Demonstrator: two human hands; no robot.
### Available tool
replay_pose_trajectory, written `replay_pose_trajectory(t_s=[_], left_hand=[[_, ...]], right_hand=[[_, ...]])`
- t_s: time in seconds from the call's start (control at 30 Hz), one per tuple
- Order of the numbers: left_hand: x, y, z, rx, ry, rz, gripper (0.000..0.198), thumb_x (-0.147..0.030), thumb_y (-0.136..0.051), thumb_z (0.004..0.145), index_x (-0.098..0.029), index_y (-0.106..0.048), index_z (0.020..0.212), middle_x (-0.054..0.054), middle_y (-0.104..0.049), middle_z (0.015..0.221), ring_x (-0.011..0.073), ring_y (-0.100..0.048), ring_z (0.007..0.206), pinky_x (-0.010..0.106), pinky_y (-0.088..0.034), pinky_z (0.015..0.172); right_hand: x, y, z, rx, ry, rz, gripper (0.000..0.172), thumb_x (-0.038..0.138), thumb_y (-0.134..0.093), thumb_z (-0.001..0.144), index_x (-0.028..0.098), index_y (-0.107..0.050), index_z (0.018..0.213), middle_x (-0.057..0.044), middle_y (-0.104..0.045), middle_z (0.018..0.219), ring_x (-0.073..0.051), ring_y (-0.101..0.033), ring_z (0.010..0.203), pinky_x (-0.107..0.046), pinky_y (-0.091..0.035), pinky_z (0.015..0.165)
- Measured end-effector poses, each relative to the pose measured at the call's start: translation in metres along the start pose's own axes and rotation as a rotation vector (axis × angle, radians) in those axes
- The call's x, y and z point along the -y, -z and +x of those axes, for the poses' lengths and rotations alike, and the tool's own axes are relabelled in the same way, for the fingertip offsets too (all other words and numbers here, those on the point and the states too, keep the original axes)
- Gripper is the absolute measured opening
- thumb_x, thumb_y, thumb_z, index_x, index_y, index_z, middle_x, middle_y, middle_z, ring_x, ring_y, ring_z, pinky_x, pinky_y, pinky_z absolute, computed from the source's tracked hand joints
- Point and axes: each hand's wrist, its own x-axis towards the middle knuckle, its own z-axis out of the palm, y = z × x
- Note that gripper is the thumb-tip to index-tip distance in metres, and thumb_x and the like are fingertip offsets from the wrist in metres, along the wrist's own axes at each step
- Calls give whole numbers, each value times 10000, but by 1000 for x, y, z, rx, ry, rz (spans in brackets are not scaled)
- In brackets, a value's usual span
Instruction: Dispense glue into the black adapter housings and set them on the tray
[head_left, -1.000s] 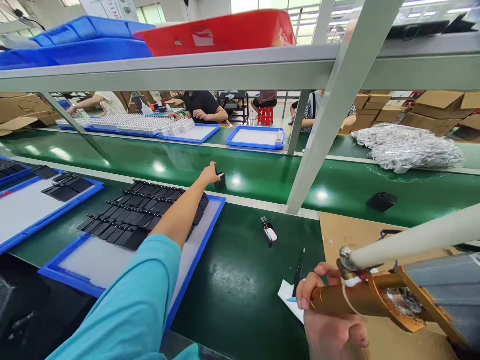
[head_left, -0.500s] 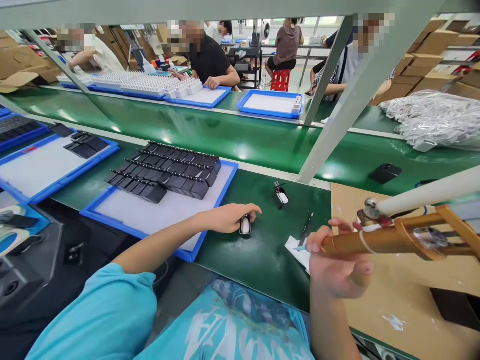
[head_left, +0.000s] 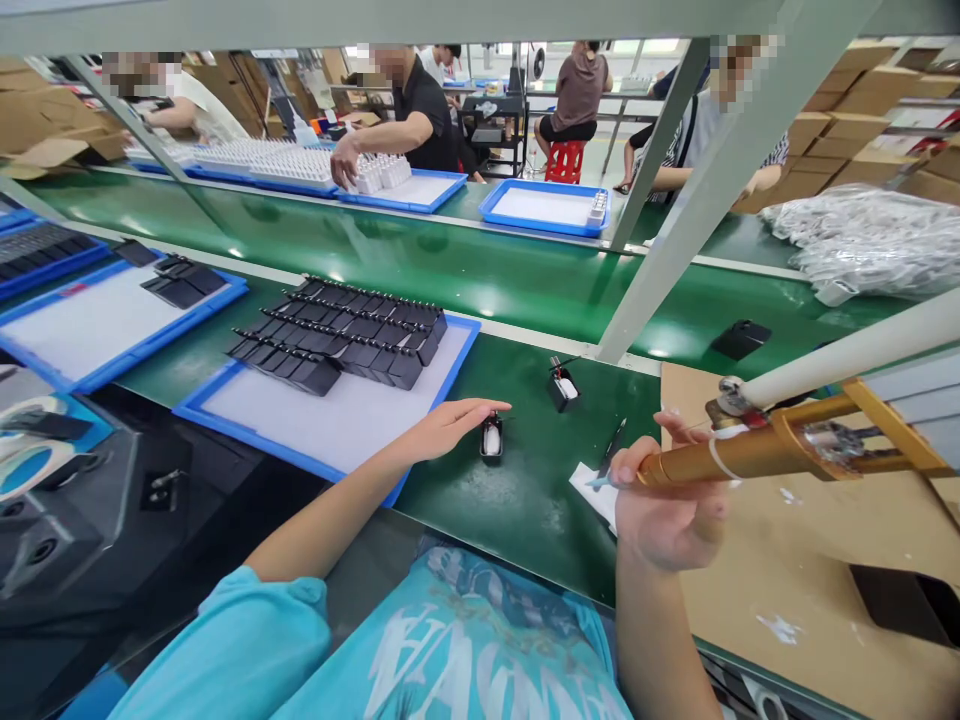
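Observation:
My left hand (head_left: 452,424) stretches over the green bench with straight fingers, at the far end of a small open black case (head_left: 491,440) with a white piece inside. Whether the fingertips press on the case cannot be made out. My right hand (head_left: 667,505) is wrapped round a gold-coloured caulking gun (head_left: 701,462) with a light-blue nozzle tip (head_left: 600,482). That tip is over a scrap of white paper (head_left: 589,497). A second open black case (head_left: 562,386) with red and black wires stands farther back. A black pen (head_left: 616,440) lies by the paper.
A blue-rimmed tray (head_left: 300,445) with rows of black cases stands left, another tray (head_left: 97,320) beyond it. Brown cardboard (head_left: 757,590) covers the bench at right. A slanted white post (head_left: 675,240) rises behind. Co-workers (head_left: 420,110) sit across the green conveyor (head_left: 420,250).
My left fingers have straightened and drawn back from round the case toward its far end. The right hand keeps the caulking gun near the paper. A co-worker's arm has reached over the white parts.

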Motion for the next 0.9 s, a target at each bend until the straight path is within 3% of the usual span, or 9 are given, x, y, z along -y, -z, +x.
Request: replay_pose_trajectory(t_s=[0.17, 0.43, 0.57, 0.73, 0.8, 0.9], left_hand=[[-5, -5, 4, 34, -57, 186, 373, -445, -574, 888, -280, -654, 1212, 76, -602, 1197, 209, -626, 997, 317, -520, 841], [-5, -20, 7, -51, -124, 402, 191, -384, -652, 833, -238, -651, 956, 29, -589, 1042, 176, -599, 867, 304, -471, 785], [-10, -32, 8, -173, -62, 356, 284, -307, -650, 801, -222, -541, 1049, 11, -548, 927, 172, -560, 832, 291, -456, 721], [-11, -41, 3, -201, -13, 264, 509, -254, -582, 834, -273, -476, 1331, 12, -540, 922, 168, -542, 806, 297, -453, 738], [-8, -45, -1, -187, 19, 194, 461, -271, -555, 868, -305, -525, 1326, 20, -576, 947, 173, -556, 826, 293, -452, 732], [-5, -54, -7, -194, 36, 71, 282, -316, -567, 885, -274, -678, 1141, 33, -622, 955, 164, -576, 799, 262, -442, 658]], right_hand=[[0, 0, 0, -2, -2, -2, 367, 479, -539, 773, 295, -611, 1082, -32, -577, 1119, -95, -547, 500, -292, -403, 425], [-2, -1, 0, -12, -2, -22, 375, 492, -538, 771, 297, -606, 1084, -24, -580, 1083, -88, -542, 489, -286, -401, 431], [-2, -1, 0, 10, 1, 3, 363, 463, -535, 782, 295, -617, 1093, -20, -574, 1090, -92, -557, 490, -285, -394, 426], [-1, -3, 0, 16, 16, 8, 357, 450, -524, 799, 278, -620, 1097, -22, -580, 1078, -94, -555, 489, -283, -388, 416], [-1, -3, 0, 19, 21, 10, 353, 449, -526, 803, 275, -617, 1096, -20, -584, 1074, -94, -552, 489, -284, -389, 418], [-2, -3, 0, 31, 13, 18, 349, 452, -531, 805, 279, -612, 1098, -17, -583, 1079, -93, -555, 496, -287, -401, 427]])
